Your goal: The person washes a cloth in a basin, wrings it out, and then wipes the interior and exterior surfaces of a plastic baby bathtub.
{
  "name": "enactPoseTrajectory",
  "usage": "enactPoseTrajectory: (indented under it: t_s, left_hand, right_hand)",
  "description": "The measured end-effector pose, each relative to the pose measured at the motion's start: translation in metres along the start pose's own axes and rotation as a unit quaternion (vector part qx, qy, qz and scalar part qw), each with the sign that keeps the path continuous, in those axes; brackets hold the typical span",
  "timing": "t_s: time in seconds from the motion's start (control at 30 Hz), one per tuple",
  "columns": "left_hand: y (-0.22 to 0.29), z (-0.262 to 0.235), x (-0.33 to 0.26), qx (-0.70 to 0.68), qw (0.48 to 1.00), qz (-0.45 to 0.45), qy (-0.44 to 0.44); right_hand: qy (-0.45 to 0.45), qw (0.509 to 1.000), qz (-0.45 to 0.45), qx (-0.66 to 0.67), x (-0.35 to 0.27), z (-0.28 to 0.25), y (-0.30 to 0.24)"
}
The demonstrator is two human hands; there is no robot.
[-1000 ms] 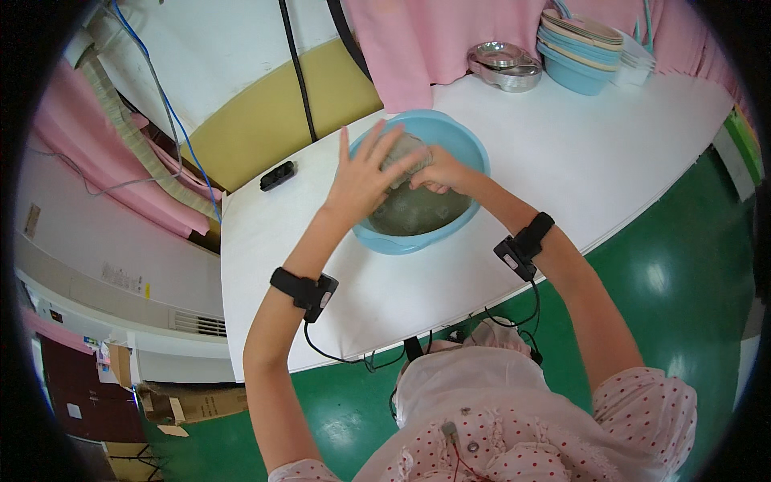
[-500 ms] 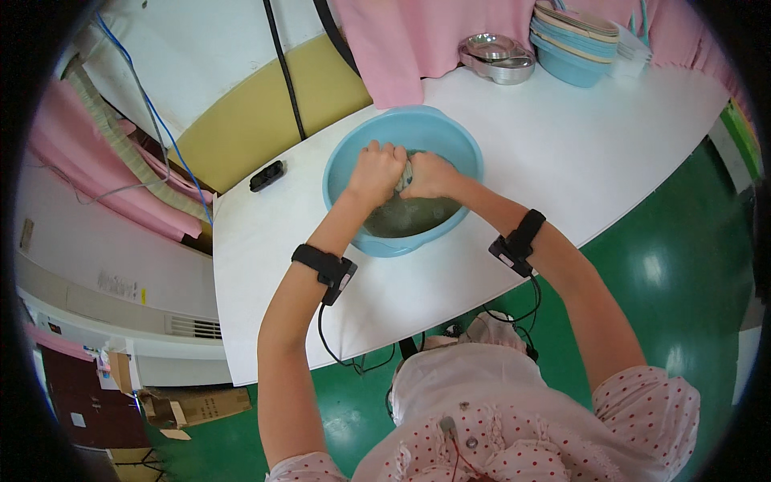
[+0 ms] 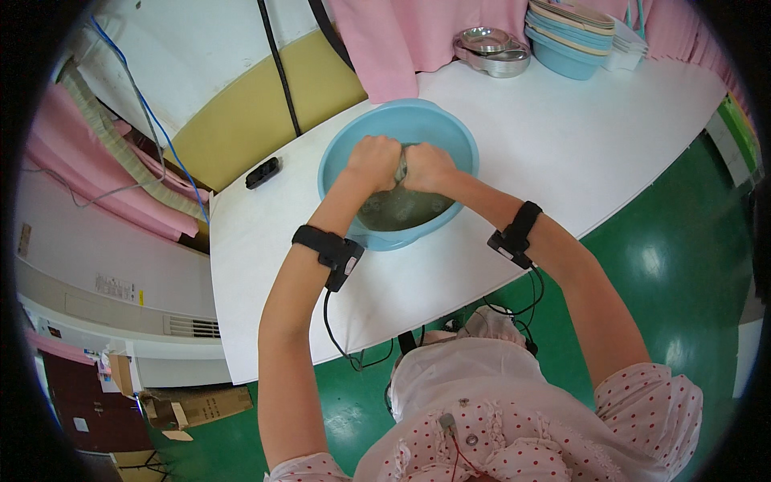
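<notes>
A light-blue plastic basin (image 3: pixel 414 120) stands on the white table, with murky greyish-green water (image 3: pixel 404 210) inside. Over the water my left hand (image 3: pixel 375 163) and my right hand (image 3: pixel 429 166) are both closed on one wet, pale greyish cloth (image 3: pixel 401 168). Only a short strip of it shows between my two fists, which are side by side and almost touching. The rest of the cloth is hidden by my fingers.
A small black object (image 3: pixel 263 173) lies left of the basin on the white table (image 3: pixel 562 153). Shiny metal dishes (image 3: pixel 494 58) and a stack of blue basins (image 3: pixel 567 54) stand at the back right. Cables hang from the black bands (image 3: pixel 340 261) on my forearms.
My fists have come closer to level and turned, and less cloth shows between them. The whole view has shifted slightly.
</notes>
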State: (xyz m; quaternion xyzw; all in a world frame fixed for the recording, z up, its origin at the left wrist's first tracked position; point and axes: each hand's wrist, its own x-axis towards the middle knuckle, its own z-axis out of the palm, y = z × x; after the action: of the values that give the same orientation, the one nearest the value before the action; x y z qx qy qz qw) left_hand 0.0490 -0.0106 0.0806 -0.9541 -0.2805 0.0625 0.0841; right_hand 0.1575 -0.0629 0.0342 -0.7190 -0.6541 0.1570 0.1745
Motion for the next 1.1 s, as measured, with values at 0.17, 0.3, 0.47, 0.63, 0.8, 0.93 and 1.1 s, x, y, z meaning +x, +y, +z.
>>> enactPoseTrajectory:
  t_s: [0.17, 0.3, 0.47, 0.63, 0.8, 0.93, 1.1]
  left_hand:
    - [0.000, -0.005, 0.004, 0.021, 0.999, -0.015, -0.032]
    - [-0.005, -0.003, 0.006, 0.020, 0.999, -0.001, -0.040]
    - [-0.031, 0.001, -0.003, -0.140, 0.983, 0.060, 0.107]
    - [-0.016, -0.037, -0.022, -0.114, 0.956, 0.107, 0.248]
    - [-0.023, -0.023, -0.038, 0.040, 0.930, 0.134, 0.341]
    - [-0.031, -0.003, -0.032, 0.142, 0.884, 0.201, 0.397]
    - [-0.022, -0.008, -0.025, 0.140, 0.854, 0.259, 0.428]
  right_hand:
    - [0.009, 1.000, 0.005, -0.001, 0.001, 0.000, -0.002]
    - [0.006, 1.000, 0.000, -0.008, -0.002, -0.006, -0.004]
    - [0.070, 0.996, 0.009, 0.052, 0.003, -0.003, -0.005]
    - [0.221, 0.931, -0.076, 0.282, 0.011, 0.014, 0.029]
    - [-0.175, 0.780, 0.036, 0.599, 0.005, -0.013, 0.031]
    - [-0.377, 0.729, 0.005, 0.572, 0.001, -0.015, 0.021]
    - [-0.447, 0.704, -0.020, 0.552, -0.003, -0.019, 0.024]
